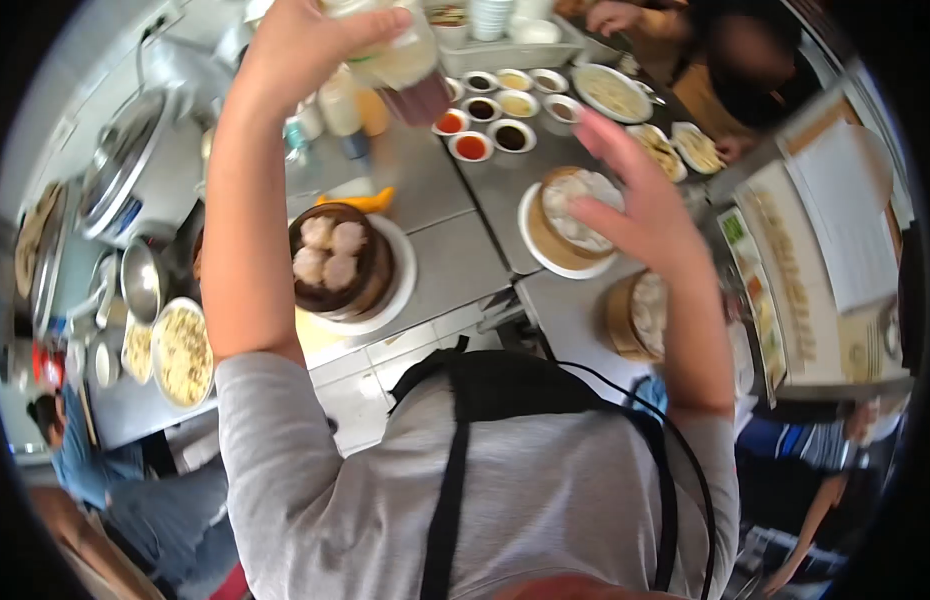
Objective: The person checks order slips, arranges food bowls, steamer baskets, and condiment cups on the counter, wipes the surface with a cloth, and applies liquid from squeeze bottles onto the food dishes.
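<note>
My left hand (330, 35) is raised at the top of the view, its fingers closed on a clear plastic container with dark reddish liquid (417, 98). My right hand (640, 205) holds nothing, its fingers apart and slightly blurred. It overlaps a bamboo steamer of white dumplings (575, 212) on a white plate. Just nearer to me stands a second bamboo steamer (630, 315), partly hidden by my right forearm. Beside my left forearm, a dark steamer (357, 290) with several pale dumplings rests on another white plate (407, 262).
Small bowls of dark, yellow and red sauces (472, 147) cluster at the back. An oval plate of pale food (613, 92) lies near a person's hand (735, 148). A large metal pot (150, 150) and a plate of yellowish food (185, 352) stand left. Other people are around.
</note>
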A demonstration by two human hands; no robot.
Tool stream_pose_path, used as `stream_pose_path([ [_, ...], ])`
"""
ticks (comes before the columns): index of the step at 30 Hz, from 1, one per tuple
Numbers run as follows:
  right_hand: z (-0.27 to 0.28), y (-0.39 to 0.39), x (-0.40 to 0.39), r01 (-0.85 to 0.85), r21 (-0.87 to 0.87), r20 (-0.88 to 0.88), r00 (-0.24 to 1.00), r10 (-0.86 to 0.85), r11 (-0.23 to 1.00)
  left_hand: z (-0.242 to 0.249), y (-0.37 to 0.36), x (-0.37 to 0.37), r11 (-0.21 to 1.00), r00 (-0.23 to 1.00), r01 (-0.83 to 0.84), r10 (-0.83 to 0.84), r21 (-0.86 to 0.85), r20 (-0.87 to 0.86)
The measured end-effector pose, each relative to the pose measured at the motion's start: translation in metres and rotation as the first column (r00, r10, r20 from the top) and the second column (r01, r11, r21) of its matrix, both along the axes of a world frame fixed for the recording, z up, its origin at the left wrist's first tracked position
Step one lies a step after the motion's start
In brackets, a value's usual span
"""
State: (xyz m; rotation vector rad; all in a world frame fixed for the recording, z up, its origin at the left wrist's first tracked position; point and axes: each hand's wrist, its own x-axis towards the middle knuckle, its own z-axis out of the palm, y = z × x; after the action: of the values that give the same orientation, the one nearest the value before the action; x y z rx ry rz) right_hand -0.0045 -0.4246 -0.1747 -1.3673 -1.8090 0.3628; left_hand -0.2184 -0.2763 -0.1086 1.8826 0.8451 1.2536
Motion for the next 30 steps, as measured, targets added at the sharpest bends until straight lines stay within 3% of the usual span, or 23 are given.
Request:
stream_pose_path([
  [2, 0.004, 0.022, -0.012, 0.093, 0.221, 0.096, 0.989, -0.116, 0.971, -0.006, -0.008, 0.026, 0.973, 0.977, 0.215, -0.214, -0.078, 0.019],
  [3, 0.003, 0.026, -0.017, 0.133, 0.255, 0.056, 0.987, -0.152, 0.958, -0.017, -0.012, 0.042, 0.951, 0.953, 0.300, -0.303, 0.076, 0.029],
  [4, 0.001, 0.029, -0.019, 0.160, 0.288, 0.013, 0.985, -0.171, 0.944, -0.010, -0.039, 0.054, 0.980, 0.978, 0.117, -0.142, -0.164, -0.155],
  [5, -0.001, 0.027, -0.022, 0.227, 0.281, -0.039, 0.973, -0.226, 0.932, -0.033, -0.039, 0.071, 0.953, 0.954, 0.299, -0.297, -0.052, 0.039],
  [8, -0.028, 0.021, 0.010, 0.294, 0.131, -0.038, 0.956, -0.292, 0.947, -0.068, -0.049, 0.092, 0.876, 0.909, 0.417, -0.400, -0.241, 0.120],
  [9, -0.031, 0.011, 0.020, 0.322, 0.164, 0.065, 0.939, -0.336, 0.932, -0.077, -0.055, 0.090, 0.870, 0.904, 0.427, -0.406, -0.246, 0.132],
  [11, -0.040, -0.006, 0.047, 0.400, 0.050, 0.308, 0.865, -0.395, 0.915, -0.099, -0.064, 0.076, 0.852, 0.891, 0.453, -0.427, -0.261, 0.155],
  [15, -0.064, -0.035, 0.093, 0.498, -0.031, 0.662, 0.660, -0.355, 0.867, -0.138, -0.081, 0.026, 0.590, 0.748, 0.630, -0.635, -0.504, 0.192],
  [18, -0.087, -0.048, 0.117, 0.548, -0.081, 0.798, 0.537, -0.275, 0.833, -0.184, -0.095, 0.006, 0.520, 0.731, 0.603, -0.664, -0.605, 0.158],
  [22, -0.099, -0.051, 0.131, 0.581, -0.086, 0.827, 0.495, -0.267, 0.809, -0.228, -0.112, -0.012, 0.399, 0.803, 0.505, -0.543, -0.766, 0.246],
  [25, -0.109, -0.044, 0.139, 0.549, -0.064, 0.828, 0.496, -0.263, 0.834, -0.239, -0.116, -0.018, 0.382, 0.853, 0.433, -0.466, -0.816, 0.234],
  [30, -0.108, -0.038, 0.138, 0.501, -0.044, 0.902, 0.392, -0.181, 0.864, -0.233, -0.111, -0.019, 0.454, 0.873, 0.393, -0.458, -0.800, 0.169],
])
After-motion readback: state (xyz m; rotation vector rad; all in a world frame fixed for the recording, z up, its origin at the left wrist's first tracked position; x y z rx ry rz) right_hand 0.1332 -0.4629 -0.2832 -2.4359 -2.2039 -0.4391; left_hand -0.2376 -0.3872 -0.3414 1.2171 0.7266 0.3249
